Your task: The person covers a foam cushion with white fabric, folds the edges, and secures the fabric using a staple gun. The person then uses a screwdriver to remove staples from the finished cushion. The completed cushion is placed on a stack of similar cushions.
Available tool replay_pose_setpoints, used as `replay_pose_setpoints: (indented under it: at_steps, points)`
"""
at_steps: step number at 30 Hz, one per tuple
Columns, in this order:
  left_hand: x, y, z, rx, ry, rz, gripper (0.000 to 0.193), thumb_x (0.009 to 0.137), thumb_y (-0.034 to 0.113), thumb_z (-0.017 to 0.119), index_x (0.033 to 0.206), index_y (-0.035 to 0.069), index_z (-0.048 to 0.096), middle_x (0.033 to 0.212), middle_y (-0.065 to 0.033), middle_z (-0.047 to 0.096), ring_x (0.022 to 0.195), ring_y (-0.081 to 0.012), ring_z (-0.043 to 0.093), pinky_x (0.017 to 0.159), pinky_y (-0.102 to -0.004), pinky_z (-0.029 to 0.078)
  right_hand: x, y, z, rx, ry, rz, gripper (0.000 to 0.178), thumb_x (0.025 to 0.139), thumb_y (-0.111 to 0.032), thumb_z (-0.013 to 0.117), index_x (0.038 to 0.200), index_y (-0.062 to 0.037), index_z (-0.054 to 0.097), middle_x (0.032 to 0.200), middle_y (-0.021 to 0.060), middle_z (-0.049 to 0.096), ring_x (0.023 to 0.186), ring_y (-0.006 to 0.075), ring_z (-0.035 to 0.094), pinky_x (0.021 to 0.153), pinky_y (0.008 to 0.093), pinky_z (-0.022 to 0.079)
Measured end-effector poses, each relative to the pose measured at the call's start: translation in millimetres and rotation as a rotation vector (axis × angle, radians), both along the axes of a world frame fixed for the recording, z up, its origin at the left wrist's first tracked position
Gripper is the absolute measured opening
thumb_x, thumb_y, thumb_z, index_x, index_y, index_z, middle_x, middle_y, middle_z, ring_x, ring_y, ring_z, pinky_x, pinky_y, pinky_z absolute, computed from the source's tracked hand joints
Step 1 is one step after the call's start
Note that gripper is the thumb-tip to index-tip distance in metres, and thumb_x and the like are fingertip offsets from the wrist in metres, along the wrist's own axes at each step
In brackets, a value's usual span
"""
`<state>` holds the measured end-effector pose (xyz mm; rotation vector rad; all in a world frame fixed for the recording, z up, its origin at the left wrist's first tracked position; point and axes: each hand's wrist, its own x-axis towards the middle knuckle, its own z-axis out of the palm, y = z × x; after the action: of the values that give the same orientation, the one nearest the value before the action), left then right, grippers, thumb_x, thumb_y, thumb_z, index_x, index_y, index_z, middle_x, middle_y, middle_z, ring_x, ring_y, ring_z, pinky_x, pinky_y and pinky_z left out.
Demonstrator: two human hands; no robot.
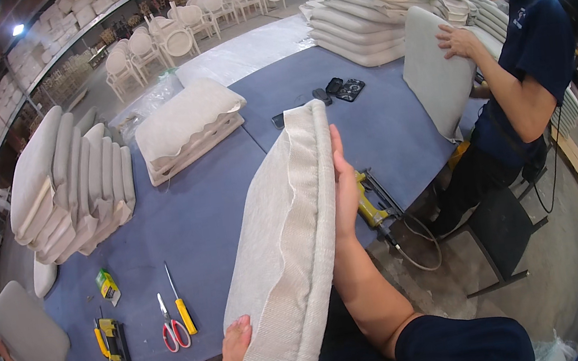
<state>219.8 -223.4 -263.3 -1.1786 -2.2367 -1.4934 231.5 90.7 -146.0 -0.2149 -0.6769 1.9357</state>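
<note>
- The left hand (238, 356) grips the near, lower end of a pale fabric cushion (287, 253), fingers curled over its edge.
- The right hand (344, 181) lies flat against the cushion's right face, fingers stretched up toward its top; it presses there rather than closing around anything.
- The cushion stands on edge, tilted, held between the two hands above the near side of the blue surface (193, 221); its seamed border faces the camera.
- Just right of the right forearm a yellow staple gun (371, 203) lies at the edge of the surface, its hose (419, 240) looping down toward the floor.
- On the near left of the surface lie red-handled scissors (172, 328), a yellow-handled screwdriver (182, 305), a second black and yellow tool (111, 339) and a small green and yellow box (107, 283).
- Further back, a wooden seat frame topped with pale padding (188, 124) sits near the middle.
- To the left, a row of cushions (69, 186) stands on edge, leaning together.
- At the far side a stack of flat cushions (359, 20) rises, with small dark objects (339, 89) lying before it.
- At the right, a person in a dark shirt (530, 57) holds an upright cushion (434, 72) with one hand on its top edge.
- At the lower left another person's hand holds a grey pad (26, 332).
- Pale chairs (171, 40) stand on the floor behind.
</note>
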Motion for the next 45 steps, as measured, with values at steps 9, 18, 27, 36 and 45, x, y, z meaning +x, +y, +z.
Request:
replay_pose_setpoints:
  at_steps: [9, 18, 27, 36, 45]
  points:
    - [-0.1, 29.8, 5.3, 0.085, 0.109, 0.095, 0.064, 0.099, 0.027, 0.085, 0.150, -0.006, 0.063, 0.137, -0.0261, 0.074, 0.123, -0.0453, 0.075, 0.111, -0.0548, 0.058, -22.0, -47.8, -27.4, 0.244, -0.206, 0.038, 0.084, 0.124, -0.057, 0.032, 0.187, -0.0084, 0.006, 0.187, 0.0155, 0.027, 0.168, 0.0260, 0.034, 0.138, 0.0410, 0.029]
    - [-60.6, -34.7, -13.3, 0.471, -0.295, 0.231, 0.101, 0.105, 0.044, 0.084, 0.174, -0.007, 0.030, 0.171, -0.0258, 0.049, 0.154, -0.0403, 0.053, 0.130, -0.0548, 0.040, -41.1, -79.8, -193.7, 1.352, -0.692, -0.030, 0.072, 0.116, -0.039, 0.060, 0.177, -0.0066, 0.039, 0.184, 0.0286, 0.030, 0.170, 0.0480, 0.031, 0.137, 0.0572, 0.028]
    - [-102.1, -47.4, 1.1, 0.625, -0.417, 0.377, 0.109, 0.099, 0.056, 0.087, 0.171, -0.006, 0.033, 0.169, -0.0224, 0.049, 0.154, -0.0368, 0.052, 0.130, -0.0533, 0.041, 52.0, 37.0, -224.4, 1.165, -1.082, -0.192, 0.022, 0.101, -0.008, 0.074, 0.119, -0.0046, 0.084, 0.121, 0.0157, 0.085, 0.119, 0.0396, 0.079, 0.104, 0.0497, 0.060]
    - [-86.9, -53.8, -37.0, 0.601, -0.423, 0.251, 0.103, 0.106, 0.075, 0.058, 0.172, -0.001, 0.037, 0.169, -0.0192, 0.051, 0.155, -0.0386, 0.052, 0.125, -0.0544, 0.049, 64.3, 55.6, -251.5, 1.170, -1.090, -0.177, 0.017, 0.097, -0.001, 0.071, 0.109, -0.0050, 0.083, 0.125, 0.0119, 0.085, 0.126, 0.0327, 0.078, 0.111, 0.0471, 0.057]
    - [-58.5, -49.5, -36.7, 0.569, -0.235, 0.237, 0.110, 0.103, 0.073, 0.071, 0.177, 0.001, 0.033, 0.177, -0.0208, 0.042, 0.160, -0.0398, 0.048, 0.128, -0.0554, 0.047, 61.9, 55.8, -255.9, 1.056, -1.093, -0.322, 0.024, 0.095, 0.003, 0.070, 0.114, -0.0043, 0.082, 0.122, 0.0133, 0.082, 0.116, 0.0365, 0.080, 0.103, 0.0469, 0.060]
